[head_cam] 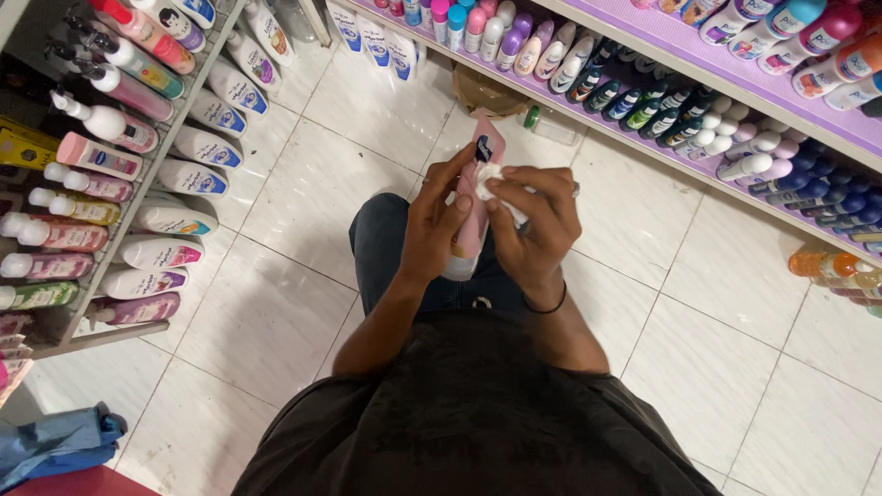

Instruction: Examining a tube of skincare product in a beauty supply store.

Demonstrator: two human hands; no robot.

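light: bright, even, overhead | glare: sheen on floor tiles (312,184) | focus: sharp | edges: wide-angle stretch

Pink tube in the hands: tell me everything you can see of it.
The pink tube is a soft-looking plastic squeeze tube, pale pink with a dark mark near its upper end and a white cap at the bottom end, nearest the person. It is held roughly upright over the white tiled floor, its far end tilted slightly right. The left hand grips its side; the right hand presses a white cloth against its front. Its print is too small to make out.
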